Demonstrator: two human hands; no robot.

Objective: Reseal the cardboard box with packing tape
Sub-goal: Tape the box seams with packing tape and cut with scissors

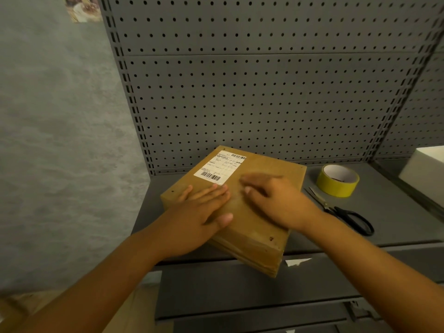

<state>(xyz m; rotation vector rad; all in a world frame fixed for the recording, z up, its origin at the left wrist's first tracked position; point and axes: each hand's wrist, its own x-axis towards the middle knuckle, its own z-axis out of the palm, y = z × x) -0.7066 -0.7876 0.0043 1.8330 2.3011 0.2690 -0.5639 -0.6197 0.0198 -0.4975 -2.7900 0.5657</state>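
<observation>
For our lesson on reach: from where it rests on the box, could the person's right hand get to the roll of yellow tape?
Probably yes. The right hand lies flat on the cardboard box, and the roll of yellow tape stands on the shelf just right of the box. Only the scissors lie nearby, nearer the front, not across the path.

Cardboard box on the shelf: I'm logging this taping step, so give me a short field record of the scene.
box: cardboard box lying flat on grey shelf, near corner past the shelf's front edge
label: white shipping label on top
left hand: left hand flat on the box top
right hand: right hand on the top, blurred
tape: yellow tape roll right of the box
scissors: black-handled scissors beside the roll
</observation>
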